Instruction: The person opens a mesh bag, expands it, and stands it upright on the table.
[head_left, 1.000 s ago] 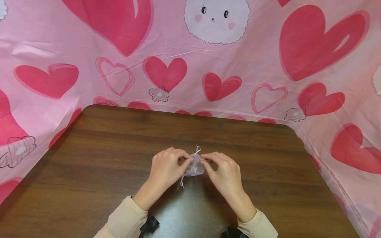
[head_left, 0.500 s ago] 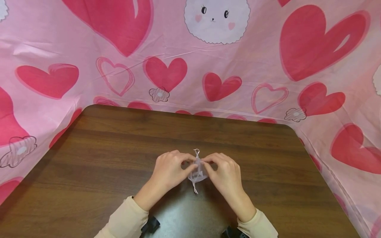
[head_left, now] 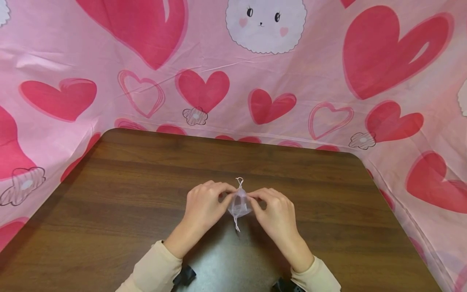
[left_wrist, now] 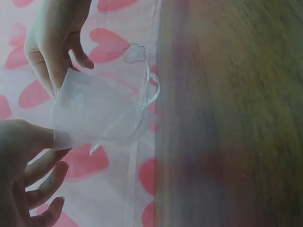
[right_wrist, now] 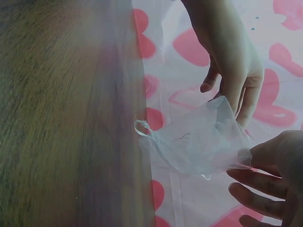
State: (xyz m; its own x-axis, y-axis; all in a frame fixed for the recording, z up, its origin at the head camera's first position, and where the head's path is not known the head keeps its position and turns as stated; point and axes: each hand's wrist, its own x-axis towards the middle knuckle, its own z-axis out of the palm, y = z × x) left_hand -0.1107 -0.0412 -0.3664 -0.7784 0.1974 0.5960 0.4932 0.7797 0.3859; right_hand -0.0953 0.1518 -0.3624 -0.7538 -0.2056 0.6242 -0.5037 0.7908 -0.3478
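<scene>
A small sheer white drawstring pouch (head_left: pixel 240 207) hangs between the two hands above the middle of the table. Its white cord loops stick out from the far and near sides in the head view. My left hand (head_left: pixel 205 205) pinches one corner of the pouch between thumb and fingertips. At the opposite corner, my right hand (head_left: pixel 279 211) grips it the same way. From the left wrist, the pouch (left_wrist: pixel 99 111) looks stretched flat along the held edge, its cords at the other, lower end. The right wrist view shows the pouch (right_wrist: pixel 199 142) see-through, with no contents discernible.
The dark wooden table (head_left: pixel 146 162) has rounded far corners. A pink curtain (head_left: pixel 233 109) with red hearts surrounds its back and sides. Black wrist devices (head_left: pixel 185 276) show by the beige sleeves (head_left: pixel 157 265).
My left hand went a little right toward the right hand, then back left. The pouch and its cords swung right and partly returned. The right hand has barely moved.
</scene>
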